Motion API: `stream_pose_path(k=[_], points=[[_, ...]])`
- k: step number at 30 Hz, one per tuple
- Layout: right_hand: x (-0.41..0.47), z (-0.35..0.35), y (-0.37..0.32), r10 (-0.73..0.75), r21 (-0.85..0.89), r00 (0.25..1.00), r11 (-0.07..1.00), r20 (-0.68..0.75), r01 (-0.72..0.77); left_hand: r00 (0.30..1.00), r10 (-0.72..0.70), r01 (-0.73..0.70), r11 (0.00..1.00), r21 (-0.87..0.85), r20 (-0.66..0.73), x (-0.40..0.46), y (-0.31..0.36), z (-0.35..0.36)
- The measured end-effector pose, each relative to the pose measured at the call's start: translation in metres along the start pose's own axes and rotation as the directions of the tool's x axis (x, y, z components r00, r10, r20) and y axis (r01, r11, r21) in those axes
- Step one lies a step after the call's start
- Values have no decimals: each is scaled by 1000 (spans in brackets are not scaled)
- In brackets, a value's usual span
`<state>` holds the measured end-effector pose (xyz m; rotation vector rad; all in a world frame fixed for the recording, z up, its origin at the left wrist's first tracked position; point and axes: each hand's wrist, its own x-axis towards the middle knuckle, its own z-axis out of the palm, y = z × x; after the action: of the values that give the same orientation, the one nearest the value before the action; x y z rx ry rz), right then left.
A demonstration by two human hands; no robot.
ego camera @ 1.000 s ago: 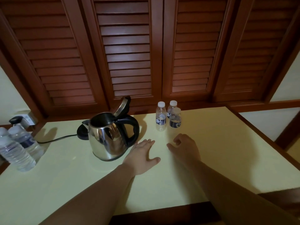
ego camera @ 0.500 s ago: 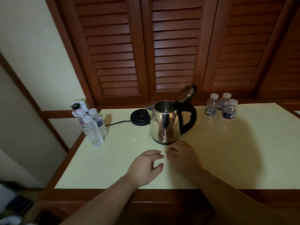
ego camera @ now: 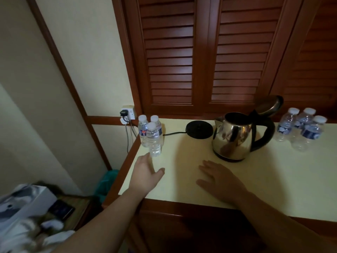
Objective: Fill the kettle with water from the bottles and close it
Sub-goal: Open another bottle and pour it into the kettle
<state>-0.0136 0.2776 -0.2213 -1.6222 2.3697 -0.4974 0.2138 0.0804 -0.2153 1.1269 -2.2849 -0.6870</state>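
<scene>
We find the stainless-steel kettle standing on the cream table, off its black power base, which sits just to its left with the cord running to the wall socket. The kettle lid is tipped back, so the mouth is clear for pouring. Three capped water bottles stand at the far left corner; three more bottles stand right of the kettle. Our left hand reaches toward the nearest left bottle, fingers spread and empty, fingertips just short of it. Our right hand rests flat near the kettle, fingers loosely together, holding nothing, probably to steady us. We judge that no water is poured yet.
</scene>
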Motion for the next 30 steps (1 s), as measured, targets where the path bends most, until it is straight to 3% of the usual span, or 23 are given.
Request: stream_pose_path(k=[4,8,12,17,22,26,30], points=[[-2,0,-3,10,-8,1000,1000,-4,-10,998,-58,50,970,-238,-24,14,6,-6],[-4,2,0,33,23,999,999,-8,-33,998,-45,29,933,-358,-35,32,15,-4],[-6,0,-2,57,32,998,998,-17,-57,990,-131,94,895,-436,-54,41,22,2],[-10,-5,3,71,77,997,995,5,-71,991,-111,77,928,-365,-72,44,22,16],[-14,-26,8,75,28,997,997,17,-76,998,-21,39,927,-372,53,37,38,40],[-10,-48,7,121,89,984,990,-127,-110,995,30,0,952,-308,91,29,61,59],[-1,-72,0,68,217,970,976,-234,-16,987,90,-52,964,-260,136,19,83,70]])
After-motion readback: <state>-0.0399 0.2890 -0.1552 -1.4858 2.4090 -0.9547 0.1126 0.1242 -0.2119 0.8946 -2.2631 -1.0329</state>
